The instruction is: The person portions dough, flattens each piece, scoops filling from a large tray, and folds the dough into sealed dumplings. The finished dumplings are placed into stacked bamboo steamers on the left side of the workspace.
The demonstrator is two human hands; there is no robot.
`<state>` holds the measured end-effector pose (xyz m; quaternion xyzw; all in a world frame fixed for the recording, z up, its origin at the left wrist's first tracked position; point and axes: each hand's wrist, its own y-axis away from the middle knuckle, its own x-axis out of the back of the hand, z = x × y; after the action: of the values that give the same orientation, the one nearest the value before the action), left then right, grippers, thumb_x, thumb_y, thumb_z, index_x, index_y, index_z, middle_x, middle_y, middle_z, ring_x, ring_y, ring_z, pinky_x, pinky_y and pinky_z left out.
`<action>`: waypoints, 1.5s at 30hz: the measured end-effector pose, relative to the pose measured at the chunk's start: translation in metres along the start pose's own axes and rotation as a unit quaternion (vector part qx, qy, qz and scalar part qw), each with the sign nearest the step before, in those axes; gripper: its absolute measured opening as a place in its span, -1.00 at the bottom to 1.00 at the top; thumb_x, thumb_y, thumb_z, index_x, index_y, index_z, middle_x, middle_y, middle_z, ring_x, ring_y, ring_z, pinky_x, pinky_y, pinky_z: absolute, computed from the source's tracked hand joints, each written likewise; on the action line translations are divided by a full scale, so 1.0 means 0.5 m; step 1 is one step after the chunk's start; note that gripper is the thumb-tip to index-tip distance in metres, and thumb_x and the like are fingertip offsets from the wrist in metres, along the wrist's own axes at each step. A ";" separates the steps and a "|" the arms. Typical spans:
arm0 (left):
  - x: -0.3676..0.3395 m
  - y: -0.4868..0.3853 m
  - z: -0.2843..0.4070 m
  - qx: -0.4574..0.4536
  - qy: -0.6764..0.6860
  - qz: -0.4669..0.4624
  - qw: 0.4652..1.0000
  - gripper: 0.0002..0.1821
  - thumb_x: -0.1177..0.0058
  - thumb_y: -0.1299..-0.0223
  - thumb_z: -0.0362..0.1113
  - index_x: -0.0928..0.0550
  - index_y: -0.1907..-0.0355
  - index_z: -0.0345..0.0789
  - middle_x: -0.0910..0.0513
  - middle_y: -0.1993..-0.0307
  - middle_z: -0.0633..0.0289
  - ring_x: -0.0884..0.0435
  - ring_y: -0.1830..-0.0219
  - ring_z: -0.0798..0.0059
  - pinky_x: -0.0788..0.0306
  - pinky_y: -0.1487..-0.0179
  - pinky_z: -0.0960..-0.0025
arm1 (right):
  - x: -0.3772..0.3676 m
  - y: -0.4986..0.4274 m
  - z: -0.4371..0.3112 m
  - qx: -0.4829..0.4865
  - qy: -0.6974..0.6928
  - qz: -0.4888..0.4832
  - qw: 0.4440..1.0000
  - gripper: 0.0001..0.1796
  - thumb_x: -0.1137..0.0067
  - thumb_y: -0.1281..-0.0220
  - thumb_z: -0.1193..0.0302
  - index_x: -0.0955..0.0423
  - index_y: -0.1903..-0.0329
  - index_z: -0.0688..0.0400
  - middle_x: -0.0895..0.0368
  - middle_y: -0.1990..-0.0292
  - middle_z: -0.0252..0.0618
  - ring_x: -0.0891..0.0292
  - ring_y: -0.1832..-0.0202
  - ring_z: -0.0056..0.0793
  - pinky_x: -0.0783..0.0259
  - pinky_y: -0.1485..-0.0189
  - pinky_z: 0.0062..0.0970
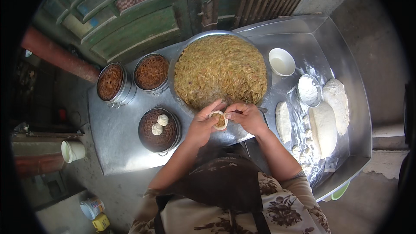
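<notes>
A round dough wrapper with filling in its middle rests in my left hand, my thumb over the filling. The fingertips of my right hand pinch the wrapper's right edge. Just beyond both hands is a large metal basin heaped with chopped filling. A utensil handle pokes out by my right hand. To the left, two white filled buns sit on the brown lining of a round steamer.
Two more lined steamers stand at the back left of the metal table. A white bowl, a bowl of flour, large dough pieces, a dough roll and several small lumps lie right, inside the table's raised rim.
</notes>
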<state>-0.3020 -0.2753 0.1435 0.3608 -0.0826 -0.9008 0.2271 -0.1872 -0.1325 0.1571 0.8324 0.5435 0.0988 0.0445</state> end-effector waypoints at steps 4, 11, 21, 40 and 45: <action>0.008 0.003 0.007 -0.050 -0.143 -0.031 0.988 -0.43 0.09 -0.23 -0.50 -0.25 -0.32 -0.24 -0.44 -0.13 0.14 -0.51 -0.04 0.37 -0.54 0.07 0.28 | -0.006 -0.006 0.002 0.012 -0.133 -0.053 0.990 -0.80 -0.15 -0.17 0.56 -0.51 0.13 0.30 -0.58 0.30 -0.36 -0.48 0.24 -0.62 -0.40 0.14 -0.58; 0.023 0.007 0.009 0.036 0.134 -0.025 0.990 -0.51 0.06 -0.26 -0.45 -0.30 -0.26 -0.38 -0.50 -0.06 0.13 -0.49 -0.08 0.42 -0.43 -0.11 0.29 | -0.002 0.001 -0.002 -0.020 -0.115 -0.013 0.993 -0.79 -0.17 -0.15 0.55 -0.53 0.13 0.27 -0.56 0.32 -0.37 -0.45 0.27 -0.67 -0.39 0.19 -0.62; 0.010 0.013 -0.015 -0.043 -0.206 0.032 0.977 -0.55 0.09 -0.27 -0.46 -0.35 -0.23 -0.39 -0.50 -0.07 0.15 -0.50 -0.07 0.42 -0.39 -0.13 0.38 | 0.003 -0.003 -0.013 0.008 0.004 0.001 1.000 -0.86 -0.25 -0.09 0.53 -0.58 0.25 0.20 -0.53 0.39 -0.43 -0.41 0.33 -0.73 -0.34 0.26 -0.66; -0.034 -0.024 -0.056 -0.035 -0.309 -0.009 0.950 -0.61 0.11 -0.29 -0.39 -0.42 -0.12 -0.54 -0.55 0.09 0.18 -0.52 0.10 0.51 -0.42 0.03 0.50 | 0.053 0.081 0.073 0.198 0.067 0.111 0.972 -0.88 -0.28 -0.03 0.46 -0.56 0.34 0.16 -0.58 0.40 -0.24 -0.53 0.33 -0.38 -0.42 0.28 -0.48; -0.084 -0.016 -0.067 0.006 -0.252 -0.157 0.955 -0.39 0.22 -0.09 -0.50 -0.21 -0.29 -0.45 -0.44 -0.09 -0.03 -0.48 -0.06 0.28 -0.38 -0.07 0.33 | 0.015 0.166 0.107 0.188 -0.040 0.229 0.954 -0.81 -0.35 0.06 0.42 -0.58 0.36 0.20 -0.56 0.51 -0.26 -0.51 0.42 -0.46 -0.38 0.34 -0.47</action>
<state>-0.2551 -0.2481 0.1422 0.1319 -0.0849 -0.9862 0.0525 -0.0983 -0.1574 0.1206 0.9312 0.3447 -0.0310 -0.1144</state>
